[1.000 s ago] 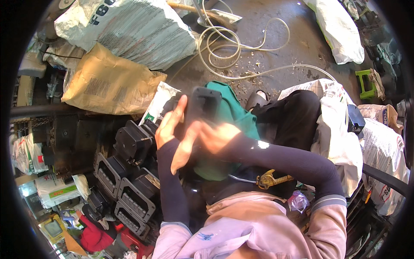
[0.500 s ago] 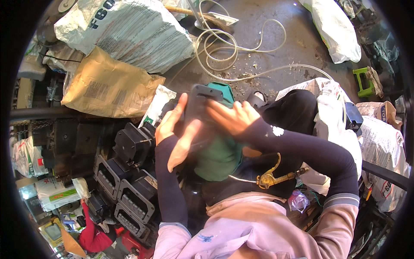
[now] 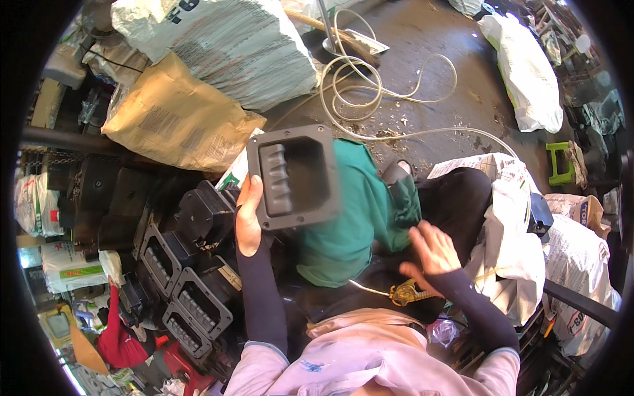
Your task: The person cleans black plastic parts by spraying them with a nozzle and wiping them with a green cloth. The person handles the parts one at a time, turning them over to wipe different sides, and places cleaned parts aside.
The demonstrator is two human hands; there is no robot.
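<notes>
My left hand (image 3: 248,218) grips the left edge of a black plastic recessed handle plate (image 3: 295,175) and holds it up, its ribbed hollow facing me. My right hand (image 3: 430,251) hovers open over my lap with fingers spread, apart from the plate. Just below it lie yellow-handled cutters (image 3: 403,292) on a thin cord. A green cloth (image 3: 360,211) covers my left knee under the plate.
A stack of several similar black plates (image 3: 188,290) lies at my left. A tan paper sack (image 3: 175,122) and a grey-green woven sack (image 3: 224,46) sit beyond. A coiled white cable (image 3: 370,86) is on the dirty floor. White sacks (image 3: 522,72) are at right.
Both hands were on the plate close to my face. The right hand has let go and dropped toward my lap; the left hand has pushed the plate outward, now shown clearly.
</notes>
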